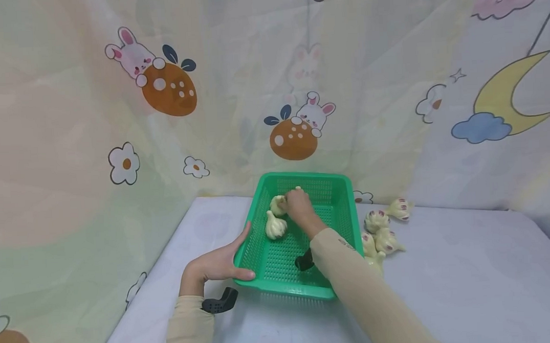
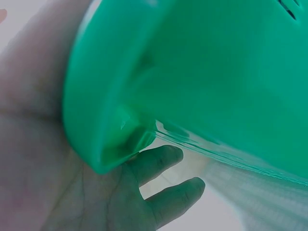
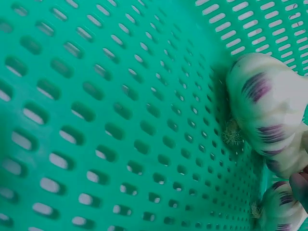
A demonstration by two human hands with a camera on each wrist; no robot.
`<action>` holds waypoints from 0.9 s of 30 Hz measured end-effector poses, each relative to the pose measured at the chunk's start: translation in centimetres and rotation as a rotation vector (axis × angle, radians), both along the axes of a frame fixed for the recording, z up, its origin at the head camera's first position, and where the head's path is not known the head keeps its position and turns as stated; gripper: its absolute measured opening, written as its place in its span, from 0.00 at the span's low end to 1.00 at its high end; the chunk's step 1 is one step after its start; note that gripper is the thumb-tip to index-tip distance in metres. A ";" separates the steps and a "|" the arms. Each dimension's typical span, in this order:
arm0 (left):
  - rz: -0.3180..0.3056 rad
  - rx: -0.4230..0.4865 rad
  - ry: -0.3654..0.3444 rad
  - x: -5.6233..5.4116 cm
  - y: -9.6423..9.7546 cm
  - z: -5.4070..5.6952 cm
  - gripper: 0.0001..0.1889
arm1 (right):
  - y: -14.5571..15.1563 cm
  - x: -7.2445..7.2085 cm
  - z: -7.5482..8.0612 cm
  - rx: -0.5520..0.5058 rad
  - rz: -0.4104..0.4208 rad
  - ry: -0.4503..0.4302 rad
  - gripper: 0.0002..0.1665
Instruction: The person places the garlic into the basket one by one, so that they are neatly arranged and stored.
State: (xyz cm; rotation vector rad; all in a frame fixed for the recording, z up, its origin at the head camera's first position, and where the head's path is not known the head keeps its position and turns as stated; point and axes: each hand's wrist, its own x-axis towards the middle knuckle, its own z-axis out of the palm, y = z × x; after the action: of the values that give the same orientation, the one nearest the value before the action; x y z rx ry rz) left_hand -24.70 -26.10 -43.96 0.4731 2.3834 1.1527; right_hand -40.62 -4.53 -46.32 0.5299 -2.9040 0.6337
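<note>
A green perforated plastic basket [image 1: 303,291] stands at the middle of the table. My left hand [image 1: 216,263] holds its near left corner, the thumb on the front rim and the fingers along the left side. In the left wrist view two nearly straight fingers [image 2: 175,199] show beside the basket corner. Inside the basket my right hand [image 1: 299,206] grips a garlic bulb [image 3: 291,156] with curled fingers that partly hide it. Close by are a garlic bulb [image 1: 278,205] at its fingertips and another [image 1: 276,226] nearer me. Purple streaks mark the bulbs in the right wrist view.
Several more garlic bulbs [image 1: 385,241] lie on the white table [image 1: 464,276] just right of the basket. A printed cloth [image 1: 234,91] with cartoon rabbits hangs behind the table and down its left side. A black wrist device [image 1: 220,301] sits at my left wrist.
</note>
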 end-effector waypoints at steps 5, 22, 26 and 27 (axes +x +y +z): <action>-0.005 0.003 0.008 -0.1 0.0 0.1 0.66 | 0.1 -0.1 0.3 -0.035 -0.024 0.004 0.28; 0.001 0.023 0.004 -0.3 -0.1 -0.3 0.65 | 0.5 -0.5 0.9 -0.108 0.001 -0.052 0.18; 0.005 0.030 -0.004 -0.4 -0.1 -0.4 0.65 | 1.0 -0.7 1.3 -0.104 0.006 -0.086 0.19; 0.006 0.030 -0.005 -0.4 -0.1 -0.4 0.65 | 1.2 -0.7 1.4 -0.103 0.009 -0.094 0.19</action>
State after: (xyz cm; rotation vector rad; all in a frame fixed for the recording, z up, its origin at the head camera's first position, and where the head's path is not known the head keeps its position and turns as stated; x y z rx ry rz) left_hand -25.13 -26.19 -44.39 0.4726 2.3679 1.1922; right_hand -41.33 -3.37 -44.89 0.5144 -2.9363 0.8260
